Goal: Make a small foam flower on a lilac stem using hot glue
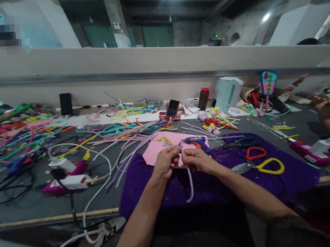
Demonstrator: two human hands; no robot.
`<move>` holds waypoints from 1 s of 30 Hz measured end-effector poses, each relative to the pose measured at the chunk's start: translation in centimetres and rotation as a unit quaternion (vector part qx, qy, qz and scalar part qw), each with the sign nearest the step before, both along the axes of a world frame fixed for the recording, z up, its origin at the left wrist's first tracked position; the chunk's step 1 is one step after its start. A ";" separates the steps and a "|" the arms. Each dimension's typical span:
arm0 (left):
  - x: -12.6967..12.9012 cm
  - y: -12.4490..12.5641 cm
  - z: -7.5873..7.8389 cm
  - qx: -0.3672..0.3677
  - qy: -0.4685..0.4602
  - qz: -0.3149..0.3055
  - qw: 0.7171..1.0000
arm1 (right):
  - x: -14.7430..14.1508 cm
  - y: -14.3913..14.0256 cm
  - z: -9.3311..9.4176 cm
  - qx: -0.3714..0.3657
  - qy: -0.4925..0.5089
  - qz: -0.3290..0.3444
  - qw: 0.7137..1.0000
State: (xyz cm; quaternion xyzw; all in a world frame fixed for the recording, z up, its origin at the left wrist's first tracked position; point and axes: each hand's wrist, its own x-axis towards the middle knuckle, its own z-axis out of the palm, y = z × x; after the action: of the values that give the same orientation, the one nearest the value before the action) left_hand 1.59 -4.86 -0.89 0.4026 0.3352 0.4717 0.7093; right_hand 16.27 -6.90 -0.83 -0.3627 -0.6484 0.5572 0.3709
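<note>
Between my two hands is a lilac pipe cleaner (190, 181), its upper end bunched at my fingertips and its long tail hanging down, curled at the bottom. My left hand (167, 161) pinches it from the left, and my right hand (198, 160) grips it just below the bunched end. Both are held over a pink sheet (150, 154) on a purple cloth (140, 181). Behind my right hand lies a blue and orange glue gun (196, 140). Scissors (264, 166) with one red and one yellow handle rest to the right, beside dark-handled pliers (239, 143).
Loose pipe cleaners (120, 131) spread across the left and middle. Power strips (64, 178) with white cables stand at left. Behind are a phone (172, 109), a brown bottle (204, 98), a kettle (227, 93) and small pipe-cleaner flowers (209, 122). Another person's hand (325, 112) shows at far right.
</note>
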 end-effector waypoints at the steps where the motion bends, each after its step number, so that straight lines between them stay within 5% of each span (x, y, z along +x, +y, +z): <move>1: 0.0 0.0 0.0 -0.001 0.001 0.003 1.000 | 0.0 0.0 0.0 0.000 -0.001 -0.001 1.000; 23: 0.2 0.0 -0.2 0.015 0.013 0.013 1.000 | 0.0 0.2 -0.1 0.010 -0.034 -0.029 0.999; 30: 0.3 -0.3 -0.1 0.024 0.060 -0.004 0.998 | -0.2 0.0 -0.1 0.086 -0.080 -0.065 0.991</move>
State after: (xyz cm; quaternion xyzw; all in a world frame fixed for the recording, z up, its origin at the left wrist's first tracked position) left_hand 1.93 -5.19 -1.03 0.4486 0.3638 0.4520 0.6798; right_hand 16.08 -6.91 -0.97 -0.4141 -0.6964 0.4436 0.3831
